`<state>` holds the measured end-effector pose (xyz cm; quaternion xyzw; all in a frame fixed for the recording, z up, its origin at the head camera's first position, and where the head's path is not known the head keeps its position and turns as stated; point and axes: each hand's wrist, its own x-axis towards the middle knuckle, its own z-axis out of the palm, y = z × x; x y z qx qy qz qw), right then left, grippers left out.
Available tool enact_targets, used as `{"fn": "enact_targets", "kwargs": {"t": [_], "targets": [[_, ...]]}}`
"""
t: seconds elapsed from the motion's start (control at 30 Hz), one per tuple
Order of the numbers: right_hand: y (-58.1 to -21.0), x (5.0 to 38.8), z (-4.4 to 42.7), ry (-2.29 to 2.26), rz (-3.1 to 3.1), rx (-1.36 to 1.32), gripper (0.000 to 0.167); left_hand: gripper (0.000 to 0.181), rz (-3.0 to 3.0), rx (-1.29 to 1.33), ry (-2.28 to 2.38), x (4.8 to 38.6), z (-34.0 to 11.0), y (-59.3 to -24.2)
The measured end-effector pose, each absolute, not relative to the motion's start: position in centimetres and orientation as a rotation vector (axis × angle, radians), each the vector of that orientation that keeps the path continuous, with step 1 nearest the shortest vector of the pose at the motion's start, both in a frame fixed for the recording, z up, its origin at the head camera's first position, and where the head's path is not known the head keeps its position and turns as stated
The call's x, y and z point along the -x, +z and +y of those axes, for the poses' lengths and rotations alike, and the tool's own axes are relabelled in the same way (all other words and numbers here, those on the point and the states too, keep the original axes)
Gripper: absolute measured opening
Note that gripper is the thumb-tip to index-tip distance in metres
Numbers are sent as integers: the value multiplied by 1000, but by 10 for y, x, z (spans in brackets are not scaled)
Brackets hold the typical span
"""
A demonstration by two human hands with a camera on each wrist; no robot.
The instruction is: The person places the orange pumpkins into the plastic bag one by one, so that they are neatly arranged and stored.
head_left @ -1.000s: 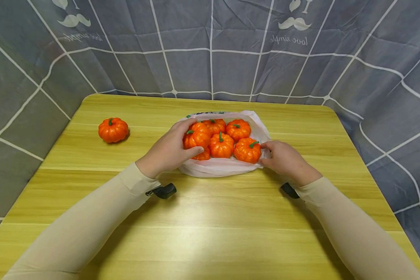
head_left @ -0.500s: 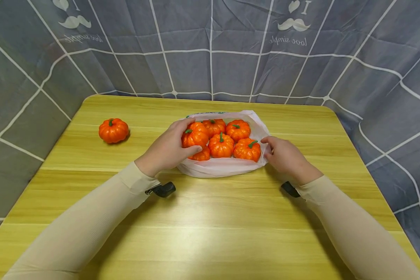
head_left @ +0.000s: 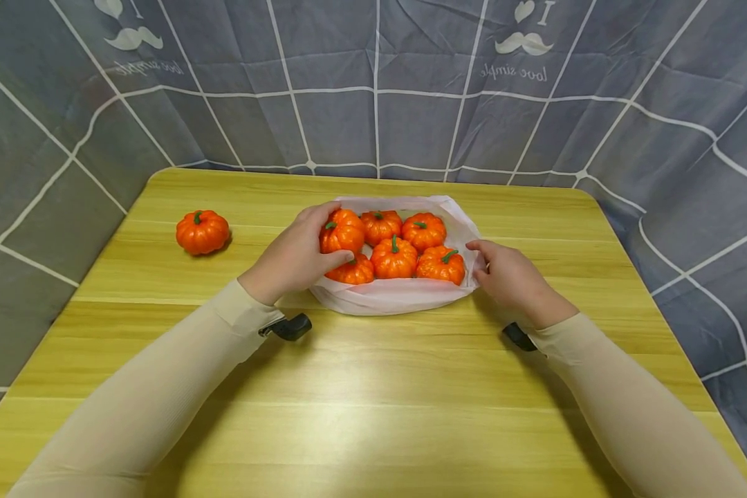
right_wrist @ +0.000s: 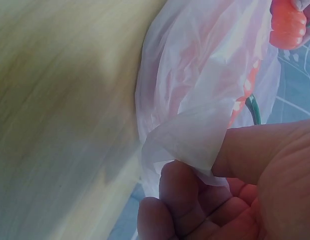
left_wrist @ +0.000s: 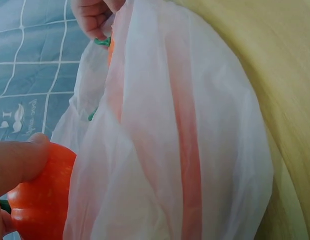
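Observation:
A white, translucent plastic bag [head_left: 404,297] lies with its mouth spread wide, holding several small orange pumpkins [head_left: 394,259] with green stems. At its left end my left hand [head_left: 289,257] grips one pumpkin [head_left: 345,229], which sits higher than the one below it [head_left: 353,271]. In the left wrist view my thumb presses that pumpkin [left_wrist: 42,200] beside the bag's wall [left_wrist: 160,150]. My right hand [head_left: 515,282] pinches the bag's right edge; the right wrist view shows thumb and fingers on the thin film [right_wrist: 195,145].
A single pumpkin [head_left: 202,232] stands apart on the left of the wooden table [head_left: 373,401]. A grey-blue curtain [head_left: 336,131] with white grid lines hangs around the back and sides. Dark straps [head_left: 291,327] sit at both wrists.
My left hand has moved slightly left and upward with its pumpkin, showing more of the one beneath. My right hand has shifted a little right, drawing the bag's edge away from the nearest pumpkin.

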<state>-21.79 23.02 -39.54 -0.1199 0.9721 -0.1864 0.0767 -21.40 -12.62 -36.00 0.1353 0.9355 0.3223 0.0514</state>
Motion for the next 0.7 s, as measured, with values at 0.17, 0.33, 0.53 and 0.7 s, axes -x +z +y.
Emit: {"fn": "enact_targets", "kwargs": {"t": [0.17, 0.33, 0.53, 0.7], "targets": [[-396, 218, 230, -548, 2910, 370, 50, 88, 2843, -413, 993, 216, -123, -359], [-396, 219, 228, -532, 2911, 373, 48, 88, 2832, -439, 1014, 220, -116, -357], [-396, 219, 228, -527, 2912, 376, 47, 89, 2811, -461, 996, 231, -103, -357], [-395, 218, 229, -540, 2912, 380, 49, 90, 2795, -504, 906, 241, -98, -364]]}}
